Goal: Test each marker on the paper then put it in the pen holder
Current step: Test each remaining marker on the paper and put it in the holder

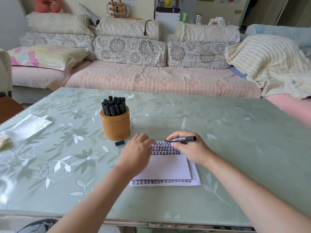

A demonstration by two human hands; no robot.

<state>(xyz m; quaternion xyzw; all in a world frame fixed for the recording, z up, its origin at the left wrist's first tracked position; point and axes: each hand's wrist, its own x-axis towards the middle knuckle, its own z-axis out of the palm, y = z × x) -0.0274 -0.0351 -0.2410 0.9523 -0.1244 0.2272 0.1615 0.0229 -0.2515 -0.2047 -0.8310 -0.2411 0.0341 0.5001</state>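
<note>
My right hand (188,149) grips an uncapped black marker (182,139), held nearly level with its tip pointing left over the top edge of the white paper (168,167). Rows of black test marks fill the paper's top and bottom. My left hand (137,153) rests palm down on the paper's left edge, fingers apart, holding nothing. The marker's black cap (119,143) lies on the table just left of that hand. Behind the cap stands the orange pen holder (115,126), packed with several black markers (114,105).
A clear plastic tray (158,124) sits right of the pen holder, behind the paper. The table has a green floral cover (67,157). A crumpled clear sheet (28,126) lies at the far left. A sofa with cushions runs behind the table.
</note>
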